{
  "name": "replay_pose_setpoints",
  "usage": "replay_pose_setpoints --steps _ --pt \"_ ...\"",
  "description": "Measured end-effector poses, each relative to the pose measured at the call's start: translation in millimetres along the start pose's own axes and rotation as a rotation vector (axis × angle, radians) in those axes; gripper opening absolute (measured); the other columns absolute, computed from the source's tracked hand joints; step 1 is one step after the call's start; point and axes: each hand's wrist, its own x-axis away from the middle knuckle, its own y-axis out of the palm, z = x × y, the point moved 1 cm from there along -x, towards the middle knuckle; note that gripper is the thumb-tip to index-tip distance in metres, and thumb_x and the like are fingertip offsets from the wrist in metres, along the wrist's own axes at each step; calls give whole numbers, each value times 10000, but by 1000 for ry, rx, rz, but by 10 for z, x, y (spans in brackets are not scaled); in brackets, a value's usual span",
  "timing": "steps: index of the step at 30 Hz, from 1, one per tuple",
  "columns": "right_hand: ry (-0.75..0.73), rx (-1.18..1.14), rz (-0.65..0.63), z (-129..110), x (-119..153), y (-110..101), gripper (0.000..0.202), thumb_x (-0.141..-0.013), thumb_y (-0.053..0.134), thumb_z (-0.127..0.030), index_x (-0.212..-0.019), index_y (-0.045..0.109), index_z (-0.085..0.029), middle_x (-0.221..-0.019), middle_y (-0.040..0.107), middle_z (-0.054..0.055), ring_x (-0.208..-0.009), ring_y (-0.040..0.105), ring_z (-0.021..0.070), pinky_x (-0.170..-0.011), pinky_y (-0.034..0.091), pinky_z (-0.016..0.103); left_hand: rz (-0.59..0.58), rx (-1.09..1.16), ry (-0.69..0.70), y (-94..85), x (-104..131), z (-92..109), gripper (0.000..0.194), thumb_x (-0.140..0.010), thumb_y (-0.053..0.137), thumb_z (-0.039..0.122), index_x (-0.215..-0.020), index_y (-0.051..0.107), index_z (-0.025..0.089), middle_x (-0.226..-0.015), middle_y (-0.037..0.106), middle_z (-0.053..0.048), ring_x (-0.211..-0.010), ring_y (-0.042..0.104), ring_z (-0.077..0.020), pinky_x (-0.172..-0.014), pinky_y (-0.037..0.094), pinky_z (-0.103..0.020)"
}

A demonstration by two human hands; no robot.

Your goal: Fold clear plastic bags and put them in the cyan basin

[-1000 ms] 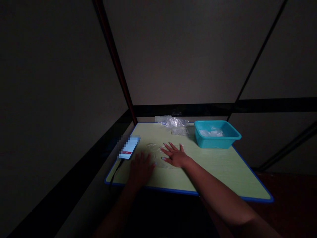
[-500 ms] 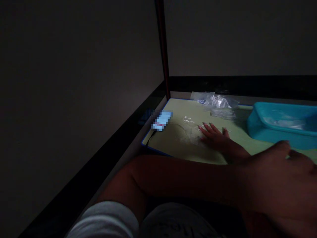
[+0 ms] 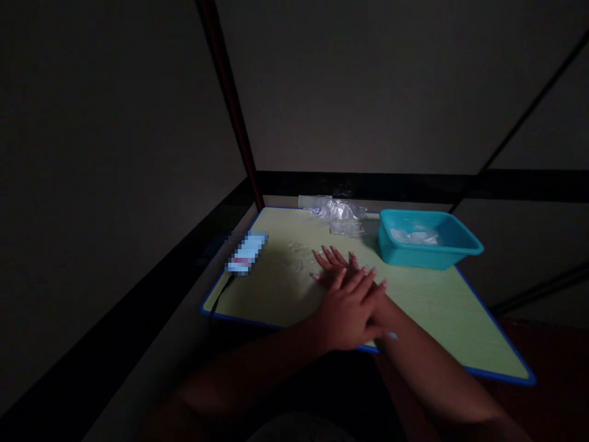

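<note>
My right hand (image 3: 335,264) is open, its fingers spread over the yellow-green tabletop (image 3: 442,313). Just left of its fingertips lie clear, shiny pieces that look like thin plastic (image 3: 299,255). Across the back of that hand and its wrist lies my left hand (image 3: 347,313), also open with fingers stretched out. It covers part of my right hand, and I cannot tell how firmly they touch. Neither hand shows anything held.
A turquoise plastic basin (image 3: 414,258) with whitish, clear contents stands at the right rear. Crumpled clear plastic bags (image 3: 340,210) lie along the back edge. A blurred-out phone (image 3: 248,253) with a dark cord lies at the left edge. Walls close in behind and left.
My left hand has come from the right foreground onto my right hand, its fingers now spread. The view has swung right, bringing the whole basin into sight.
</note>
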Motion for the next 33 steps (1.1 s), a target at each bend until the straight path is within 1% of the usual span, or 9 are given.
replay_pose_setpoints --steps 3,5,9,12,15,18,23,28,33 --pt "42 -21 -14 38 14 -65 703 -934 231 -623 -1535 38 -314 -1607 -14 29 -1469 -23 302 -1096 30 667 5 52 159 1 78 312 730 -915 360 634 -1500 257 209 -1571 270 -114 -1461 185 -252 -1176 73 -511" --pt "78 -20 -17 68 19 -64 698 -944 239 -608 -1535 25 -305 -1606 -24 34 -1469 -28 294 -1096 32 671 -1 76 168 25 74 340 706 -927 348 618 -1490 281 199 -1557 307 -108 -1457 194 -252 -1178 39 -522" --pt "128 28 21 126 14 70 697 -936 320 -590 -1533 85 -319 -1604 18 21 -1470 -6 302 -1094 6 677 8 118 134 61 -12 149 644 -933 364 596 -1470 324 242 -1554 329 -53 -1451 194 -269 -1175 49 -556" --pt "174 94 165 188 7 180 671 -933 382 -514 -1530 142 -325 -1603 26 10 -1466 6 330 -1101 -35 660 107 188 -96 39 -84 34 701 -871 495 608 -1420 406 181 -1512 377 -115 -1399 276 -317 -1157 201 -524" --pt "200 64 149 264 -9 240 626 -937 382 -451 -1522 190 -334 -1602 98 22 -1450 67 387 -1086 46 694 222 297 -252 29 -140 20 598 -830 601 526 -1265 539 121 -1312 537 -135 -1251 429 -296 -1116 319 -454" --pt "249 70 155 302 -42 238 603 -950 347 -423 -1522 178 -338 -1601 124 28 -1447 116 373 -1084 78 690 250 311 -190 38 -190 41 479 -812 619 522 -1078 625 123 -1147 590 -120 -1149 480 -285 -1079 371 -440" --pt "314 108 4 271 -65 231 623 -940 369 -476 -1519 178 -348 -1599 137 36 -1453 108 359 -1052 89 737 141 298 -15 23 -238 16 325 -846 591 478 -900 662 165 -963 597 -79 -1030 530 -246 -973 459 -375" --pt "252 101 178 268 12 283 592 -939 399 -425 -1505 248 -345 -1595 161 28 -1443 115 394 -1065 59 729 225 373 -201 4 -201 -68 403 -821 626 452 -1081 616 144 -1129 570 -118 -1119 501 -286 -1027 405 -456" --pt "261 90 145 196 50 229 596 -945 383 -371 -1515 231 -288 -1589 154 68 -1438 132 398 -1038 126 733 138 394 -33 -58 -196 -169 332 -808 651 478 -876 643 153 -985 610 -83 -1060 537 -245 -982 439 -366"
